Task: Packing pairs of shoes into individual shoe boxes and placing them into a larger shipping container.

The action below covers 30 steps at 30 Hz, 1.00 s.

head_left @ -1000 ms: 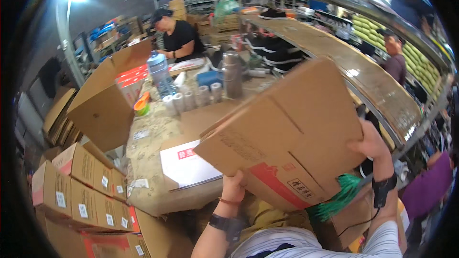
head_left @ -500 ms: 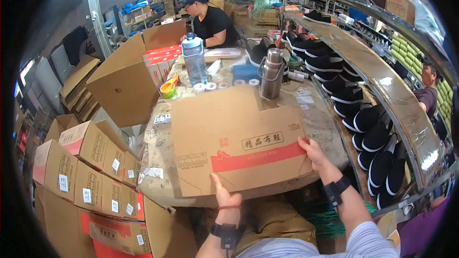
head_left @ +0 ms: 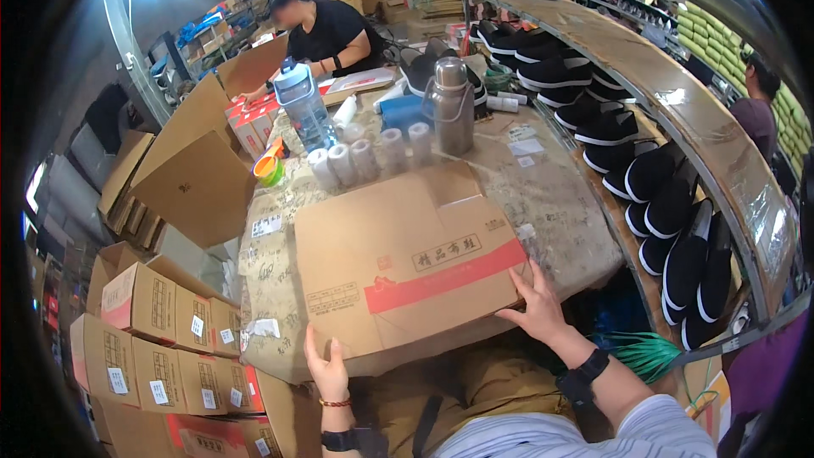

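Note:
A flattened brown cardboard box (head_left: 381, 242) with a red stripe and dark print lies on the table in front of me. My left hand (head_left: 327, 369) is at its near left corner, thumb and fingers spread apart against the edge. At the near right corner is my right hand (head_left: 538, 304), open, its fingers stretched along the edge and its thumb apart. The undersides of both hands are partly hidden.
Tape rolls (head_left: 363, 157), a blue-lidded water bottle (head_left: 305, 106) and a metal flask (head_left: 451, 110) stand beyond the cardboard. Black shoes (head_left: 670, 195) fill the right rack. Small cartons (head_left: 174, 318) are stacked at left. A co-worker (head_left: 335, 34) sits across the table.
The cardboard has come down onto the table, uncovering the tape rolls behind it. Both my hands have loosened from a grip to spread fingers. The view has shifted, and the co-worker's arm reaches toward red boxes.

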{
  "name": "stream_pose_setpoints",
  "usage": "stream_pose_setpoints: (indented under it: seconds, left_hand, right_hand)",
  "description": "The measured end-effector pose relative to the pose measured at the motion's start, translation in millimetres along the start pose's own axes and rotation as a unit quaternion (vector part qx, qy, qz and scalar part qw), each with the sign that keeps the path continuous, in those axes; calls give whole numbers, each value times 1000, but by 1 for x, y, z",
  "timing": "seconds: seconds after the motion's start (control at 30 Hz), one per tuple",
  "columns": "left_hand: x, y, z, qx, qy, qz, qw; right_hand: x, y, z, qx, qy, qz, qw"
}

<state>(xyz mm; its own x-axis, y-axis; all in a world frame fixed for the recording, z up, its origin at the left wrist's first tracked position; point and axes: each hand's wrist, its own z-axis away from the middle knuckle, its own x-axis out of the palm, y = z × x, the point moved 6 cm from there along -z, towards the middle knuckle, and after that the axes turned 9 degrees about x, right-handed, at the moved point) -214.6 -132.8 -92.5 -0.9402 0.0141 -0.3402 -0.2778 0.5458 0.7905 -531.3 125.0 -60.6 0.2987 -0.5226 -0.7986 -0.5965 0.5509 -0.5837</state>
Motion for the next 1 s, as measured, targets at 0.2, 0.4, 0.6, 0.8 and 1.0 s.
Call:
stream_pose_setpoints:
  seconds: [0.2,0.4,0.6,0.8,1.0]
  left_hand:
    - [-2,44,-28,51,-138,-45,988]
    - [-5,70,-37,57,-134,-10,989]
    - [-26,41,-35,42,30,-38,998]
    - [-26,61,-63,108,-110,-90,984]
    - [-28,182,-106,303,-65,175,935]
  right_hand:
    - [-12,7,-9,24,11,-63,998]
    - [-25,-4,-12,22,54,-36,998]
    - [-60,-57,2,-95,192,-128,968]
    - [-105,-95,-11,-217,214,-176,936]
    - [-185,-149,-33,-319,237,-139,907]
